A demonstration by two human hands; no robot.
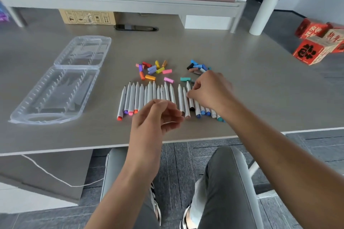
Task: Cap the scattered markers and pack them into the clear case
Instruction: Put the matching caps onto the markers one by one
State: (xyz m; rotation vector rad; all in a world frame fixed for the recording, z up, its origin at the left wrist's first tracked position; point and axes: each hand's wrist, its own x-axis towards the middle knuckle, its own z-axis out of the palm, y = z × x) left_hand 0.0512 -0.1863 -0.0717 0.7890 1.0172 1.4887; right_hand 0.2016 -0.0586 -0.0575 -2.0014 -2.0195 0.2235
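A grey table (242,72) carries the clear case (61,80), lying open and flat at the far left. Well right of it, uncapped white markers (149,96) lie side by side in a row, with loose coloured caps (154,69) scattered just behind. The right hand (210,91) pinches one marker (189,89) near the row's right end. The left hand (156,115) hovers above the row, fingers loosely curled, holding nothing.

Your forearms are bare, with no sleeves reaching them, and so are your left hand (158,115) and right hand (210,91). You wear grey trousers (223,182) with a lengthwise seam, and shoes (187,217) patterned in black and white.
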